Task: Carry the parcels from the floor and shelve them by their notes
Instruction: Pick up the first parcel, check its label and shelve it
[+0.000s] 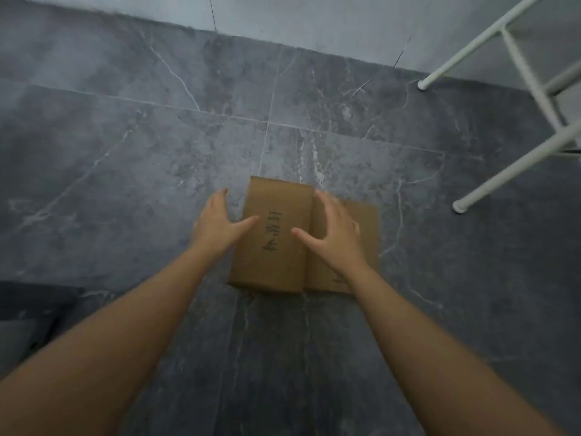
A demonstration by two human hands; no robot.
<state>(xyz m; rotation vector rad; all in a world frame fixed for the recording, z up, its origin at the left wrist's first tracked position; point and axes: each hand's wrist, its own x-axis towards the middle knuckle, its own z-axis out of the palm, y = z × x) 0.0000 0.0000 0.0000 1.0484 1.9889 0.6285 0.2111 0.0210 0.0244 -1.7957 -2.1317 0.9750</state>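
Observation:
Two brown cardboard parcels lie side by side on the grey marble floor. The left parcel [273,247] has black handwriting on its top face. The right parcel [366,228] is partly hidden under my right hand and forearm. My left hand [220,225] hovers at the left parcel's left edge, fingers spread, thumb over the top face. My right hand [333,234] is over the seam between the two parcels, fingers apart. Neither hand grips anything.
A white metal shelf frame [528,89] stands at the right, with two feet [423,84] on the floor. A pale wall [314,20] runs along the back. A dark object [28,306] sits at the lower left edge.

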